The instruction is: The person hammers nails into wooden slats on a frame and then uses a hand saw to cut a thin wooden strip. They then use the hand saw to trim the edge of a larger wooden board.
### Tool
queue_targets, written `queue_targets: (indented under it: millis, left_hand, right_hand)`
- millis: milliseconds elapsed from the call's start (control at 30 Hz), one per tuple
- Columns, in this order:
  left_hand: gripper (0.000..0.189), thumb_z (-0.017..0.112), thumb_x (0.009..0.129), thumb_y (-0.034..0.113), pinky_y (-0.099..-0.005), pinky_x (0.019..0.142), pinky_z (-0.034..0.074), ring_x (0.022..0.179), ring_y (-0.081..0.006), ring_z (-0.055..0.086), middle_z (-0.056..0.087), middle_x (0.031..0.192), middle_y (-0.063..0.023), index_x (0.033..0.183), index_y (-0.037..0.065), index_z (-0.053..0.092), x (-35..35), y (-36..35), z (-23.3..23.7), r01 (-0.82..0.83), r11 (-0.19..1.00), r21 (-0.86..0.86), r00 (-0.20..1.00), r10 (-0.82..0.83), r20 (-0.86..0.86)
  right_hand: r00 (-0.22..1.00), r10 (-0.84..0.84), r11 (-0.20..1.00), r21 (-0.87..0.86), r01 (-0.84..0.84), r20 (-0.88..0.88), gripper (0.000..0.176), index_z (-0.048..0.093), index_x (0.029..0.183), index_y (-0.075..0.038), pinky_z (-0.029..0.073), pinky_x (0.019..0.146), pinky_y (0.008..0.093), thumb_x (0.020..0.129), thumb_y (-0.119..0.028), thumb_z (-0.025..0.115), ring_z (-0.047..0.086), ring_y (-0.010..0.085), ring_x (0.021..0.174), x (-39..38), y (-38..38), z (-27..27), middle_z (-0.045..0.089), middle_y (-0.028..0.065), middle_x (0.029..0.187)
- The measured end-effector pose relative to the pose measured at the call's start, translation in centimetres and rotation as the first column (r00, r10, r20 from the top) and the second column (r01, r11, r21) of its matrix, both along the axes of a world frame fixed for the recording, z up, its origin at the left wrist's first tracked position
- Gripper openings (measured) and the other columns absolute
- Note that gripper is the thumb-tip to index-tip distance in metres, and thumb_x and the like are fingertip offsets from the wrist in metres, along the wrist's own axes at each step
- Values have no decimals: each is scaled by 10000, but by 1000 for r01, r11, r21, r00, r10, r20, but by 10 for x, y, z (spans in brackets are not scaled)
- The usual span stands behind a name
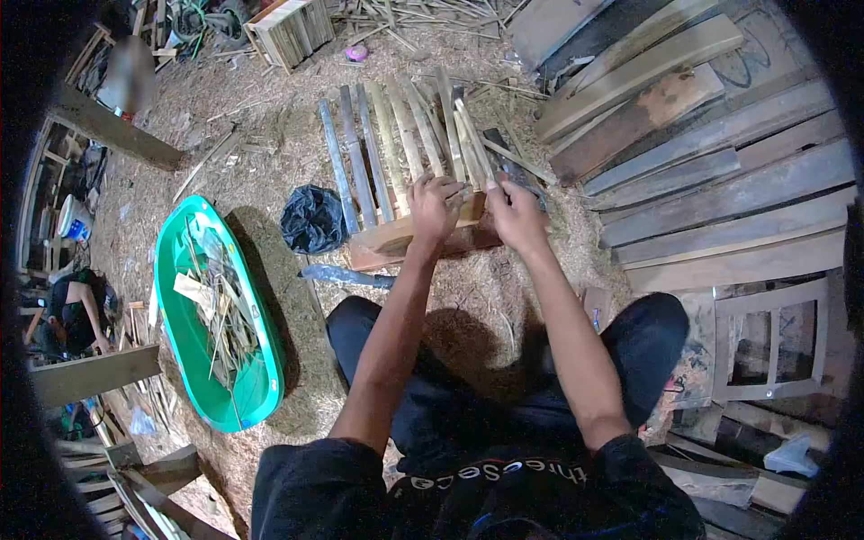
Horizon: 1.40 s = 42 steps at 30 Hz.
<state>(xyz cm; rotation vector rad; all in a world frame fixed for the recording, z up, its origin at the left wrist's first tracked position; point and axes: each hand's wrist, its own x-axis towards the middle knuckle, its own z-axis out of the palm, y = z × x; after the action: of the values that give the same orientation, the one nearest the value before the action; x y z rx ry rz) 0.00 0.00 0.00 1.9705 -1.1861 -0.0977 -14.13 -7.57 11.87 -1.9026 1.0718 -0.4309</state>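
My left hand (435, 207) is at the near ends of the wooden slats (387, 148), its fingers curled over one; the grip is partly hidden. My right hand (517, 216) is closed around the lower end of a pale wooden stick (474, 139), which points away from me and slightly left. Several slats lie side by side, their near ends on a thick wooden block (387, 236) in front of my knees. Between the block and my left knee lies a machete-like blade (337, 274).
A green plastic tub (169, 310) with wood scraps stands at left, beside a black plastic bag (312, 219). Planks (720, 211) are stacked at right. A wooden crate (292, 34) and pink object (356, 53) sit farther back. Another person's arm (93, 315) shows at far left.
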Motion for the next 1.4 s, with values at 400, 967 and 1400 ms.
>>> queue_targets:
  millis: [400, 967, 1400]
  left_hand:
    - [244, 781, 784, 300, -475, 1044, 361, 1200, -335, 530, 702, 1115, -50, 975, 149, 775, 3, 4, 15, -46, 997, -64, 998, 49, 43]
    - [259, 789, 786, 251, -475, 1069, 344, 1226, -317, 525, 688, 1157, -24, 1029, 165, 762, -9, 4, 8, -115, 992, -48, 992, 117, 49]
    - [261, 765, 791, 250, -462, 1066, 340, 1240, -308, 528, 701, 1165, -41, 1031, 146, 769, -3, 6, 4, -83, 993, -89, 996, 87, 35]
  right_hand:
    - [990, 74, 997, 27, -77, 116, 431, 609, 1031, 56, 493, 721, 415, 993, -368, 537, 649, 388, 782, -30, 22, -33, 635, 264, 840]
    - [972, 89, 935, 319, -157, 219, 333, 585, 1104, -38, 466, 585, 294, 1040, -340, 459, 563, 126, 620, -76, 45, -59, 574, 15, 719]
    - [957, 0, 941, 325, -98, 292, 332, 570, 1240, 5, 370, 594, 223, 1064, -240, 432, 422, 52, 653, -84, 101, -37, 477, -27, 727]
